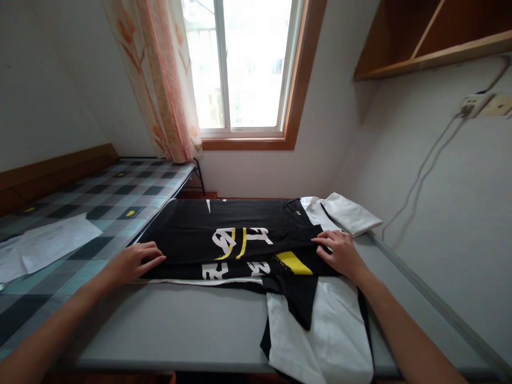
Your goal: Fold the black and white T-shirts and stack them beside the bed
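A black T-shirt with white and yellow print lies sideways on the grey table, its neckline toward the right. Its near side is partly folded over. One white sleeve hangs toward the table's front edge, while the far white sleeve rests at the back right. At the hem end, my left hand is closed on the fabric, its fingers bent. Near the shoulder, my right hand pinches the cloth between thumb and fingers. Both fingertips partly hide what they grip.
The grey table meets a wall on the right. To the left is a bed with a checked cover and paper sheets. A curtain hangs beside the window. Upper right are a wooden shelf and a cable.
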A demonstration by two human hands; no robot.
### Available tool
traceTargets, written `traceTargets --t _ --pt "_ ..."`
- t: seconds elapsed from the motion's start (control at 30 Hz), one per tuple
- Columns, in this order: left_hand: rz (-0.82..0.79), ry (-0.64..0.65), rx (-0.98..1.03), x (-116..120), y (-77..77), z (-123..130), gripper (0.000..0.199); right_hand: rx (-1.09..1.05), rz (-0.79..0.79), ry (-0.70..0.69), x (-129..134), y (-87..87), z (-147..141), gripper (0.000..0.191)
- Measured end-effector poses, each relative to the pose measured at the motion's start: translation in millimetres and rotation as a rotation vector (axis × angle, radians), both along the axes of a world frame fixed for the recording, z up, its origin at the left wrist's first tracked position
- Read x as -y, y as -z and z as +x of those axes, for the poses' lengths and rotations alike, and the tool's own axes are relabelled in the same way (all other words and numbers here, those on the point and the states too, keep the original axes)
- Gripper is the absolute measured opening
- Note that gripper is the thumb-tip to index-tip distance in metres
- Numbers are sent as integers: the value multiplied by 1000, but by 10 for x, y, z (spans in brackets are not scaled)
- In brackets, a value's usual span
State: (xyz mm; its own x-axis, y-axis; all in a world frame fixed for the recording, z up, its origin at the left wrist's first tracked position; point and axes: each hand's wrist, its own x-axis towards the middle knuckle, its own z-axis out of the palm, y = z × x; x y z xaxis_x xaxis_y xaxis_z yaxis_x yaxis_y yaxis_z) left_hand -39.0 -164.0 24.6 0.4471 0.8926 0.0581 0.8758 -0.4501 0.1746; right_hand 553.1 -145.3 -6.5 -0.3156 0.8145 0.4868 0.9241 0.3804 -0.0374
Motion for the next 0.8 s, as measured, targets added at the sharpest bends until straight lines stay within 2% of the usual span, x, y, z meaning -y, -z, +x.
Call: traceTargets --t 0.13,0.23,0.4,0.5,0.57,0.63,0.8 --pt "121 -32 64 -168 3 343 41 -135 -32 -56 -88 -127 -327 32" --pt "193 -13 44 -375 38 669 41 -156 -124 -140 -223 -179 -647 40" --pt "171 -13 116 -712 187 1181 46 -82 -350 -165 -415 -144 -1185 60" --pt "156 -13 142 -798 339 1348 46 -6 -500 -219 -435 -66 -1360 69" --pt "150 -9 144 -807 421 1352 46 34 -541 -232 -424 -1 -1341 71" --pt "138 -18 140 -805 465 1259 47 53 -525 -193 -416 62 -1206 70" --pt "148 -108 93 -830 458 766 50 75 -409 63 -431 182 -608 63"
